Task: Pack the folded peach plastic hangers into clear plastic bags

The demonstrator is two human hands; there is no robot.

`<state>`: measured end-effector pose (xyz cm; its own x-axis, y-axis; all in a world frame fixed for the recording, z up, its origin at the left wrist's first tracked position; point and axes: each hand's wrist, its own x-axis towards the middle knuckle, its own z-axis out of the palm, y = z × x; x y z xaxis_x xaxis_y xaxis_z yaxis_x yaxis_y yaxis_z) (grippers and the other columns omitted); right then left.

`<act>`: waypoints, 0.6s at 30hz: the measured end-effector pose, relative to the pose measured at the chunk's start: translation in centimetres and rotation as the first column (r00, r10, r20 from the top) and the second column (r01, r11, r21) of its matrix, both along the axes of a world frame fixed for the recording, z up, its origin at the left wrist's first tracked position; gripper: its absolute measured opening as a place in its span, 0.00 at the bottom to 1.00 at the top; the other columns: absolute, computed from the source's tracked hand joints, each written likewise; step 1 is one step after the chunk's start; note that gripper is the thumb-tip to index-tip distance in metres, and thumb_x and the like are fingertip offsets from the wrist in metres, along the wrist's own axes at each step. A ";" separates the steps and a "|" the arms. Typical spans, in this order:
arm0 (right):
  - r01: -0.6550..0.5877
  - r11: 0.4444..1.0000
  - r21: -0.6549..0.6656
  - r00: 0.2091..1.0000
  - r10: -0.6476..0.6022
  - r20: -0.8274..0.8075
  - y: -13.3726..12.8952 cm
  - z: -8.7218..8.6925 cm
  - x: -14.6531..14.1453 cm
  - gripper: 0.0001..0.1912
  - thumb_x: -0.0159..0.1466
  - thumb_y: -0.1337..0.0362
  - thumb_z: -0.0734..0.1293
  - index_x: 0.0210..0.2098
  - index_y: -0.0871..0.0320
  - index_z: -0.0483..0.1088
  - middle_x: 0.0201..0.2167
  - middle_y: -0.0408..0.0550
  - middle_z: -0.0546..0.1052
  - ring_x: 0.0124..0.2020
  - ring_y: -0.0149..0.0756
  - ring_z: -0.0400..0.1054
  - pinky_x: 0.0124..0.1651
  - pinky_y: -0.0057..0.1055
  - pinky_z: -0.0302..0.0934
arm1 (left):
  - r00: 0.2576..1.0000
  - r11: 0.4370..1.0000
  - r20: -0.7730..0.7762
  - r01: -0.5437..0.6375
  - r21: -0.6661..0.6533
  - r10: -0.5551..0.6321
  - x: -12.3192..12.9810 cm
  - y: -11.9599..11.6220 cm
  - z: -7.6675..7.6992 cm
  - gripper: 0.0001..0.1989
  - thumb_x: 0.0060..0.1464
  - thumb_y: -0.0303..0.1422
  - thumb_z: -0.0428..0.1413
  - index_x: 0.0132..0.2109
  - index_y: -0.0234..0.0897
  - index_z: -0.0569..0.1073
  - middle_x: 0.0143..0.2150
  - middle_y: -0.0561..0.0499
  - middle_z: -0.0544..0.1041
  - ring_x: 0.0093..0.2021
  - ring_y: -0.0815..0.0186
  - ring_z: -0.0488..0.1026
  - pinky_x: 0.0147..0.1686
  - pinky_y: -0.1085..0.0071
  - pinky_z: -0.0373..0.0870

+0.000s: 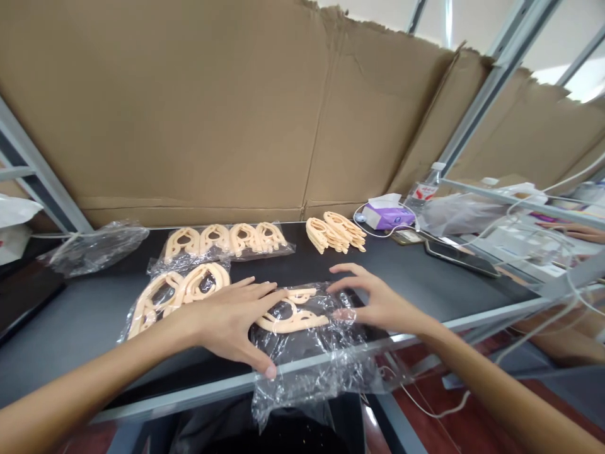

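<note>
A peach-coloured plastic folding hanger (295,323) lies inside a clear plastic bag (302,359), whose loose end hangs over the table's front edge. My left hand (236,318) rests at the left end of this hanger, fingers spread and thumb pointing towards the front edge. At the bag's right side is my right hand (371,299), its fingers curved and apart, with the lower fingertips at the plastic. Neither hand grips anything. To the left, bagged hangers (182,293) lie partly behind my left forearm. Beyond them is a row of bagged hangers (224,241).
A stack of unbagged hangers (335,232) lies at the back. Rightward are a purple tissue pack (390,214), a bottle (425,186), a phone (460,257) and white cables. Crumpled plastic (97,246) sits far left. Another person's hand (579,231) shows at the right edge.
</note>
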<state>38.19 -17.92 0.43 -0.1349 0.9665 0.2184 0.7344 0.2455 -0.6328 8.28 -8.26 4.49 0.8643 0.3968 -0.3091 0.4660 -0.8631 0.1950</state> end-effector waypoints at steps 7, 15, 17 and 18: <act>0.410 0.890 0.201 0.912 -0.404 -0.070 4.9 2.1 4.3 0.14 0.58 0.52 0.70 0.34 0.56 0.80 0.38 0.51 0.82 0.42 0.47 0.74 0.50 0.46 0.65 | 0.999 0.999 -0.028 0.034 0.039 -0.033 0.3 -0.3 0.4 0.61 0.47 0.67 0.55 0.75 0.34 0.46 0.75 0.35 0.47 0.73 0.39 0.46 0.69 0.45 0.46; 0.439 0.819 0.369 0.706 -0.568 0.422 12.5 0.3 0.7 0.15 0.61 0.53 0.69 0.34 0.58 0.81 0.48 0.59 0.76 0.55 0.54 0.64 0.56 0.46 0.58 | 0.998 0.996 -0.008 0.060 0.066 -0.060 0.2 -0.1 -0.1 0.58 0.49 0.67 0.53 0.75 0.34 0.47 0.75 0.37 0.48 0.74 0.42 0.45 0.70 0.47 0.44; 0.436 0.823 0.363 0.704 -0.563 0.432 13.0 0.0 0.4 0.12 0.61 0.57 0.68 0.32 0.58 0.80 0.46 0.59 0.76 0.55 0.55 0.63 0.56 0.46 0.58 | 0.998 0.997 -0.014 0.055 0.056 -0.055 0.2 -0.1 -0.2 0.59 0.49 0.66 0.54 0.75 0.33 0.47 0.75 0.35 0.47 0.74 0.42 0.45 0.70 0.46 0.44; 0.434 0.826 0.361 0.704 -0.560 0.437 13.1 -0.1 0.4 0.11 0.61 0.59 0.67 0.31 0.58 0.80 0.45 0.59 0.76 0.55 0.55 0.63 0.56 0.46 0.58 | 0.999 0.997 -0.015 0.051 0.050 -0.051 0.3 -0.1 -0.1 0.60 0.49 0.66 0.54 0.75 0.32 0.46 0.75 0.34 0.46 0.74 0.41 0.45 0.70 0.46 0.43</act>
